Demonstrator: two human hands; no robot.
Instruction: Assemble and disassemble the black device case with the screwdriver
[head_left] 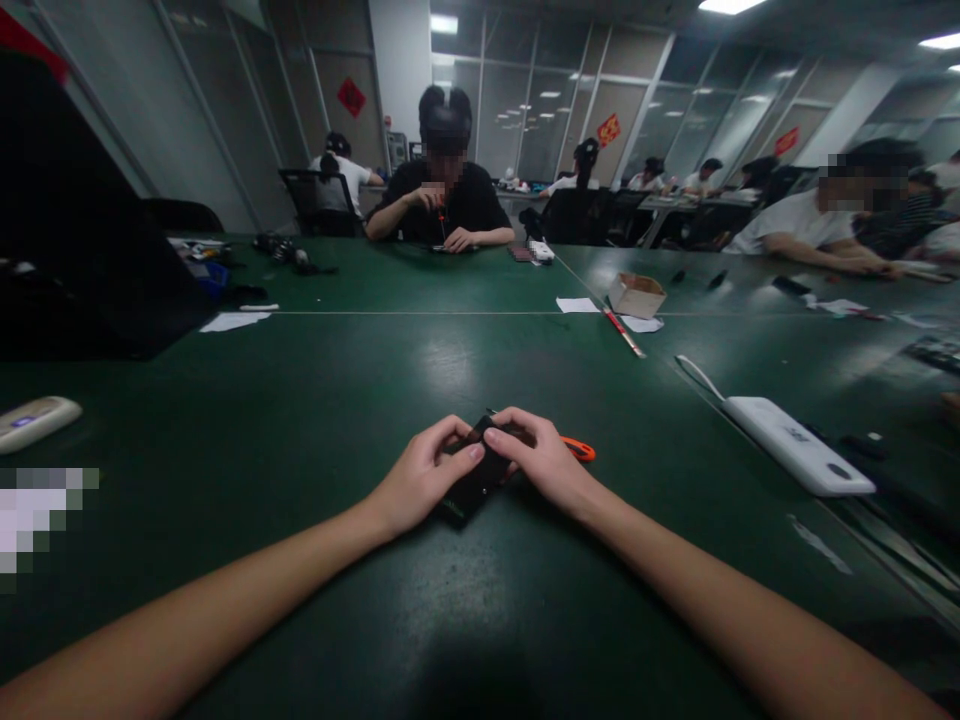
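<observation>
On the green bench (300, 380), the left hand (416, 485) clasped a black device (474, 487) lying mid-bench, fingers curled over its edge. The right hand (546, 462) pinched its far end, touching an orange-handled tool (580, 449). Farther right and back sat a cardboard box (636, 295), its contents hidden.

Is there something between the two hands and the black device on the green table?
Nothing visible. The left hand and the right hand both grip the black device; the orange tool lies just beyond the right hand.
</observation>
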